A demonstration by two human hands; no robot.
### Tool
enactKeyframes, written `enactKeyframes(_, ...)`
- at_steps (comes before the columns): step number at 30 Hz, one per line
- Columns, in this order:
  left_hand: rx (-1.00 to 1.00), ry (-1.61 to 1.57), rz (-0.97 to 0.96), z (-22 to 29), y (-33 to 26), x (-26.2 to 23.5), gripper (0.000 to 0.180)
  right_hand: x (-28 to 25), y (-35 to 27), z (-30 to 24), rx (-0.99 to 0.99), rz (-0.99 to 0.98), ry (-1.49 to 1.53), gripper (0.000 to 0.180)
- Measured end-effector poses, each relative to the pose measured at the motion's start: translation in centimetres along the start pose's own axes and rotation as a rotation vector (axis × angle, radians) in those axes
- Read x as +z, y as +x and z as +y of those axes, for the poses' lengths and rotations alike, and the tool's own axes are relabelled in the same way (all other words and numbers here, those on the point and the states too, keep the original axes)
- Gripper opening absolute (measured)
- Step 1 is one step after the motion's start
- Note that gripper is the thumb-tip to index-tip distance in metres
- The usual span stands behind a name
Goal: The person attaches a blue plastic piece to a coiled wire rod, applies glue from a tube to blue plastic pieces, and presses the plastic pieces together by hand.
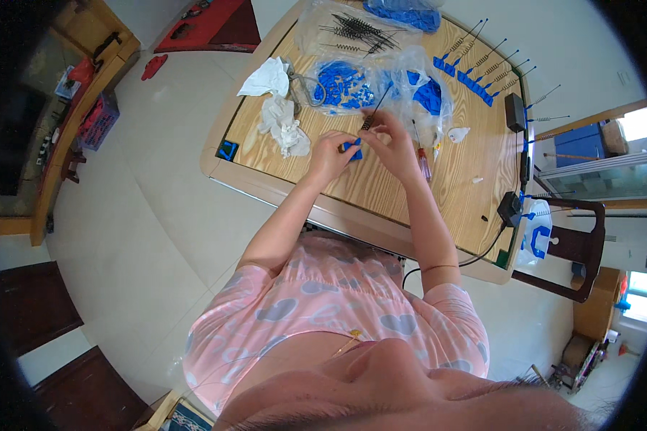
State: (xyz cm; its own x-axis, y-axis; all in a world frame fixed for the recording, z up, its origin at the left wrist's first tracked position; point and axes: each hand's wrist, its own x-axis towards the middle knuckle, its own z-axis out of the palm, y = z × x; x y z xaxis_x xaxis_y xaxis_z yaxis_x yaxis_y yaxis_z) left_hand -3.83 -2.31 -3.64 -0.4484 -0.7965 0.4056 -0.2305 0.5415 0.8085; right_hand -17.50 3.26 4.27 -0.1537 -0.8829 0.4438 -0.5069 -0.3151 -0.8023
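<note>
My left hand [329, 156] is closed on a small blue piece [354, 152], held just above the table's near side. Beside it, my right hand [392, 146] pinches a thin black rod with a coiled spring [367, 123], its blue tip pointing up and away. The two hands almost meet, and the rod's lower end lies close to the blue piece; fingers hide whether they touch. Beyond the hands lies a clear bag of small blue pieces [341, 85]. A screwdriver with a red handle [424, 165] rests to the right of my right hand.
Scissors [310, 90] and crumpled white tissues [284, 128] lie on the left. Loose black coiled rods [363, 32] fill a plastic bag at the back. Several coiled rods stand in blue pieces [464, 80] along the right edge. A black adapter [510, 208] trails a cable.
</note>
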Motion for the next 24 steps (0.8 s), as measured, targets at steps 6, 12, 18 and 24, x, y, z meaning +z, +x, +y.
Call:
enactKeyframes(6,-0.016,-0.023,-0.089,0.7,0.5,0.7,0.015,1.1,2.2,-0.7,0.117,-0.047,0.484,0.019)
enactKeyframes(12,0.027,0.016,-0.134,-0.1,0.7,1.0,0.021,2.6,1.7,1.3,0.182,0.046,0.62,0.035)
enactKeyframes(18,0.096,-0.006,-0.059,-0.6,0.6,1.3,0.016,3.2,1.6,1.4,0.13,0.135,0.568,0.037)
enactKeyframes(24,0.062,0.066,-0.121,-0.6,0.6,1.2,0.016,3.0,1.4,1.8,0.155,0.134,0.483,0.032)
